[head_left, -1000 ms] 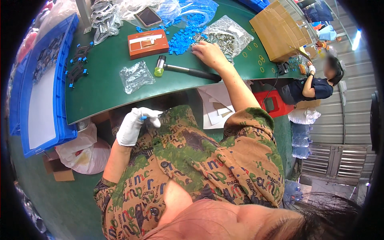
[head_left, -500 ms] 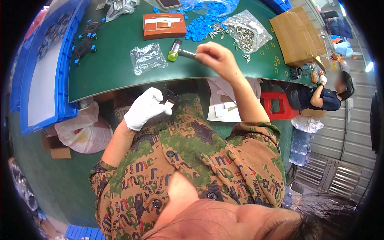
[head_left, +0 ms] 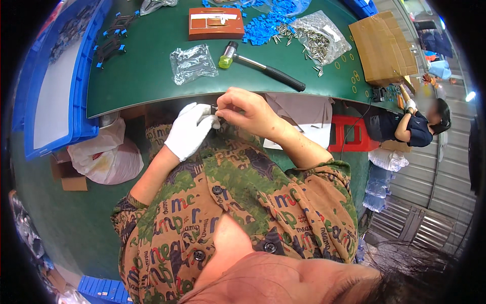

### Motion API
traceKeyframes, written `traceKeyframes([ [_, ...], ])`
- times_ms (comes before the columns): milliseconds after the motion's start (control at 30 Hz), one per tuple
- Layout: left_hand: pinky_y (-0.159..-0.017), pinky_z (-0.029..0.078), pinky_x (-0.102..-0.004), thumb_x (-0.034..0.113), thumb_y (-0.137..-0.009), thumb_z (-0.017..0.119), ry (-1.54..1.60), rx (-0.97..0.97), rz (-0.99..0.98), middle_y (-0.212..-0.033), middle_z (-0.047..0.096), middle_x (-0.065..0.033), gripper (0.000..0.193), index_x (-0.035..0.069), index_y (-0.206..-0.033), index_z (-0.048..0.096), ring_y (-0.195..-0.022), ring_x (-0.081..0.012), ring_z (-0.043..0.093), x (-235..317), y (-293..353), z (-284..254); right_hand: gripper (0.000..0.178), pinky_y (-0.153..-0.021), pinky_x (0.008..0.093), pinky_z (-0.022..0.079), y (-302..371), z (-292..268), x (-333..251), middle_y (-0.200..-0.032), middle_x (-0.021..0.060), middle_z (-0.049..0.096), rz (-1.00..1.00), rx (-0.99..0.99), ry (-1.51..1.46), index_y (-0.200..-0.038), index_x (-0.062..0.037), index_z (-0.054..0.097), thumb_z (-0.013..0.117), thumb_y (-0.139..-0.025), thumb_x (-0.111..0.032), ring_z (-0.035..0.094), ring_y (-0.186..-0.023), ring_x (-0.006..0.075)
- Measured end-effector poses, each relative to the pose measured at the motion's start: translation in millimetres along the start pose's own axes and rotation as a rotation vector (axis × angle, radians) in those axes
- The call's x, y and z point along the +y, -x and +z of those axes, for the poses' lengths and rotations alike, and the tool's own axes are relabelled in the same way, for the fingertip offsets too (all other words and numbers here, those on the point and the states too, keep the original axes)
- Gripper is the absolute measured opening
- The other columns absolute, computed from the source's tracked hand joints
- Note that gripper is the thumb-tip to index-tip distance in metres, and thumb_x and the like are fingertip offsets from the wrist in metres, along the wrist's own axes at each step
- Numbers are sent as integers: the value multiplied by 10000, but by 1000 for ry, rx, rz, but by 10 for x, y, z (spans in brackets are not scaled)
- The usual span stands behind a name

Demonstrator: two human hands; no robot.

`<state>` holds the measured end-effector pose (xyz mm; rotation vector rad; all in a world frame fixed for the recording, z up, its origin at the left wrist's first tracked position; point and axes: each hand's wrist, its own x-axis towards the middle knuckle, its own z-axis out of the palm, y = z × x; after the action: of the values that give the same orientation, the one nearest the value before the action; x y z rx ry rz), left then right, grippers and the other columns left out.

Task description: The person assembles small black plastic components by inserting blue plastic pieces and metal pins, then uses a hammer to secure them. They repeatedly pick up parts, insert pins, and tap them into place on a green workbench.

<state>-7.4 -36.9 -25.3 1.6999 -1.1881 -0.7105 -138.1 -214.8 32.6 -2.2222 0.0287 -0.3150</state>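
Note:
My gloved left hand [head_left: 191, 131] is closed around a small black part [head_left: 213, 108], held over my lap just off the table's near edge. Most of the part is hidden by the fingers. My bare right hand [head_left: 248, 114] meets it there, thumb and fingertips pinched at the part; what they grip is too small to make out. Beyond the hands, a mallet [head_left: 258, 65] with a black grip and a yellow-green face lies on the green table [head_left: 147, 76]. Left of the mallet is a clear plastic bag [head_left: 193, 64].
A reddish-brown box [head_left: 215, 29] stands behind the mallet, beside blue pieces [head_left: 271, 25] and a bag of metal pins [head_left: 321, 38]. Black frames with blue tips [head_left: 109, 48] lie left, near a blue crate [head_left: 76, 111]. A carton [head_left: 382, 48] and a co-worker [head_left: 410, 124] are at right.
My right hand has let go of the mallet, which now lies on the table, and has come down to my left hand. The left glove has closed further over the black part.

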Motion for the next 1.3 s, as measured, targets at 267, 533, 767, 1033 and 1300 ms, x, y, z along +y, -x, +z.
traceKeyframes([
  [267, -936, 481, -452, 150, -952, 630, -311, 77, 144, -897, 669, -141, 125, 45, -1011, 666, -973, -373, 619, -72, 24, 87, 145, -702, 411, 548, -19, 179, -34, -855, 90, 594, -153, 15, 287, -974, -64, 632, 737, -903, -133, 654, -816, 305],
  [533, -872, 528, -375, 150, -973, 609, -22, -1, -21, -995, 675, -128, 231, 21, -1163, 642, -938, -260, 664, -106, 66, 2, 223, -742, 439, 543, -46, 107, 164, -937, 77, 643, -61, -44, 110, -1132, -88, 669, 716, -925, -156, 663, -864, 316],
  [767, -739, 555, -276, 194, -1060, 525, 389, -174, -263, -934, 725, -65, 270, 13, -1203, 665, -788, -120, 675, -68, 91, -169, 340, -773, 360, 482, -15, 198, 261, -967, 16, 659, -282, -54, 402, -1223, -139, 665, 709, -888, -103, 669, -863, 218],
  [1033, -684, 547, -271, 197, -1042, 596, 426, -216, -334, -847, 725, -57, 250, 3, -1139, 721, -719, -109, 664, 55, 59, -332, 396, -787, 368, 513, -59, 262, 265, -999, 30, 689, -361, 26, 401, -1176, -93, 676, 767, -792, -71, 673, -898, 220],
  [1300, -649, 531, -259, 195, -1039, 604, 371, -296, -365, -811, 726, -57, 252, -12, -1085, 741, -682, -112, 662, 159, 76, -403, 283, -767, 353, 519, -81, 320, 273, -929, 23, 682, -477, 79, 422, -1074, -92, 698, 769, -801, -70, 672, -842, 202],
])
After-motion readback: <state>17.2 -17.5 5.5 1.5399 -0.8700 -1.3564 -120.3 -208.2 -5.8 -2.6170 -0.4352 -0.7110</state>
